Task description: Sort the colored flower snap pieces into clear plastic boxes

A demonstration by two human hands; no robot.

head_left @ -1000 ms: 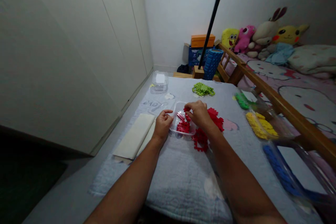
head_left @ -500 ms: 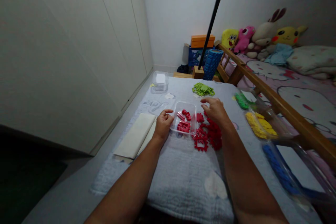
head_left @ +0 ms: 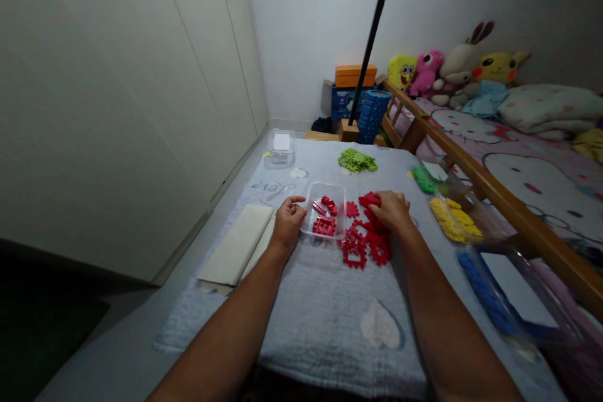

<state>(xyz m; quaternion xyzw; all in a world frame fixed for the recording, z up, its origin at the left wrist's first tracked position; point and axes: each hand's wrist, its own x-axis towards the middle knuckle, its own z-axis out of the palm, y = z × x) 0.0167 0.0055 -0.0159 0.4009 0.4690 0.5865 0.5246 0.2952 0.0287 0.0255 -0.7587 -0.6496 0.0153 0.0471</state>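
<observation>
A small clear plastic tub (head_left: 340,191) with a few red pieces inside sits on a pale blue blanket (head_left: 325,301). My left hand (head_left: 288,223) grips the tub's left edge, fingers curled round the rim. To the tub's right lies a pile of red toothed pieces (head_left: 362,245). My right hand (head_left: 392,210) rests palm down on the far right of that pile, fingers bent over the pieces; whether it pinches one is hidden.
A pile of light green pieces (head_left: 357,160) lies further back, with an empty clear tub (head_left: 280,149) at the back left. Clear tubs with green (head_left: 423,180), yellow (head_left: 453,220) and blue pieces (head_left: 487,292) line the right side by a wooden bed rail (head_left: 509,210). A folded white cloth (head_left: 238,244) lies left.
My right hand left the tub, swung right and came down onto the red pile. The left hand kept its hold on the tub. The view shifted slightly.
</observation>
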